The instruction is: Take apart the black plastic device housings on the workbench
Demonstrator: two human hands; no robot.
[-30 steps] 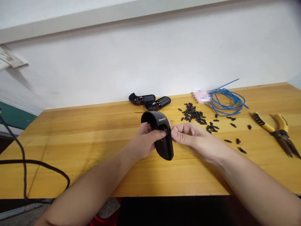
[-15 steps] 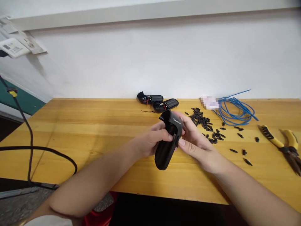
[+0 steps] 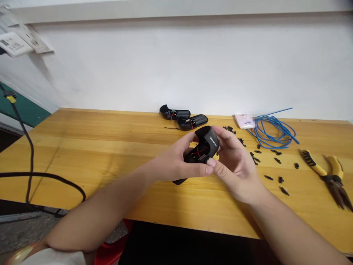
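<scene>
A black hooked plastic housing (image 3: 211, 141) with white lettering is held tilted above the table. Red wires show inside its hollow. My left hand (image 3: 176, 158) is closed around its lower part, thumb laid across the front. On the other side my right hand (image 3: 237, 165) grips the upper part, its thumb pressing the edge close to the left thumb. What lies under the two thumbtips is hidden. Behind my hands, two similar black housings (image 3: 176, 114) with red wires lie open on the table near the wall.
Small black plastic parts (image 3: 277, 160) are scattered right of my hands. Farther right lie a coil of blue cable (image 3: 275, 132), a white packet (image 3: 244, 120) and yellow-handled pliers (image 3: 333, 178). A black cable (image 3: 31, 154) crosses the wooden table's (image 3: 110, 140) left end.
The housing has turned and tilted, so red wires inside now show. My left thumb has shifted from inside the hollow to lie across the front. The camera view has shifted slightly.
</scene>
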